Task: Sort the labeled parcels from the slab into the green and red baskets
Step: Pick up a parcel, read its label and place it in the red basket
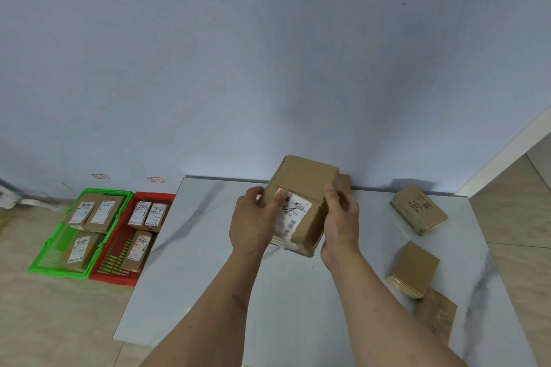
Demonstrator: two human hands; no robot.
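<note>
Both hands hold a brown cardboard parcel with a white label above the marble slab. My left hand grips its left side, thumb on the label. My right hand grips its right side. On the floor at the left stands the green basket with three labeled parcels inside. Beside it, touching the slab's left edge, is the red basket, which also holds three labeled parcels.
Three more cardboard parcels lie on the slab's right part: one printed box near the wall, one plain box below it, one at the right edge. A further box edge peeks out behind the held parcel. Wall runs behind the slab.
</note>
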